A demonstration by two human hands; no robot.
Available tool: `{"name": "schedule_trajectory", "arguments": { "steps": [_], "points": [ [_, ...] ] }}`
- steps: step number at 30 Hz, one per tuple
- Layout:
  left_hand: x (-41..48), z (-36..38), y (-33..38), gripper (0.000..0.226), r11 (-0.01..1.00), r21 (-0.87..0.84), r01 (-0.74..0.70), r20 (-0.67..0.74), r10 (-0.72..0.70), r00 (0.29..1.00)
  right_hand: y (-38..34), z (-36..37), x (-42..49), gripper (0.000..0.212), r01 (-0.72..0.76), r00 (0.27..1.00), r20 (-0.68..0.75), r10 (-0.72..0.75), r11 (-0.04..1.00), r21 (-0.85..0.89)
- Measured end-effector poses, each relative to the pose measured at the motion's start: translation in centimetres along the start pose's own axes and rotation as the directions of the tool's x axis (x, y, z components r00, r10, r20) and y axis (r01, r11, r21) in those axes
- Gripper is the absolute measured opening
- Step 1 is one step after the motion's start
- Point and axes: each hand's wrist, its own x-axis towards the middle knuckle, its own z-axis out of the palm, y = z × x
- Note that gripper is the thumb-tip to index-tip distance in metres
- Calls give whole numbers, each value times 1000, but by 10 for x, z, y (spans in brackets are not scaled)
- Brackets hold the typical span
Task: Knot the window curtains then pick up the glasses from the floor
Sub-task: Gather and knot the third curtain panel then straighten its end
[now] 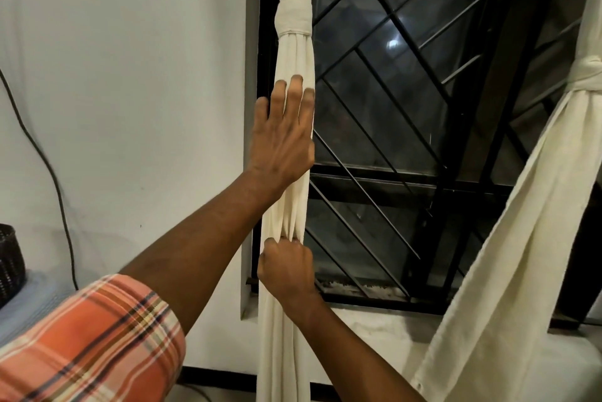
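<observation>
A cream curtain [294,53] hangs at the window's left edge with a knot [293,19] tied high up. My left hand [281,138] lies flat against the gathered cloth below that knot, fingers spread and pointing up. Lower down, my right hand [286,268] is closed around the bunched curtain near the sill. A second cream curtain [508,239] hangs at the right, tied in a knot [586,74] and slanting down to the left. No glasses are visible.
Behind the curtains is a dark window with a black metal grille [407,108] and a pale sill [374,320]. A white wall [130,76] with a dark cable [49,167] is at left. A dark woven basket [9,265] sits at far left.
</observation>
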Motion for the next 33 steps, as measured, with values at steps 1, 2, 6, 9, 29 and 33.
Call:
{"name": "schedule_trajectory", "arguments": {
  "steps": [1, 2, 6, 9, 29, 33],
  "points": [
    [0, 0, -1, 72, 1000, -14, 6, 12, -5, 1000, 0, 0, 0, 25, 1, 1000, -9, -1, 1000, -2],
    [0, -1, -1, 71, 999, -31, 10, 26, -9, 1000, -1, 1, 0, 25, 2, 1000, -10, -2, 1000, -9],
    [-3, 0, -2, 61, 992, -75, -101, 34, 104, 994, -2, 1, 1, 27, -1, 1000, 6, 1, 1000, -10],
    [0, 0, -5, 57, 987, -50, -150, 26, 152, 988, -1, 2, 1, 27, 5, 1000, 6, -5, 1000, -11],
    [-22, 4, -4, 51, 992, -83, -91, 186, 105, 977, 3, -1, -5, 27, 20, 999, -25, -19, 1000, 22],
    [-21, -2, 11, 51, 997, -63, -41, 446, 65, 893, 5, -4, -3, 25, 7, 999, -34, -6, 1000, 19]
  ]
}}
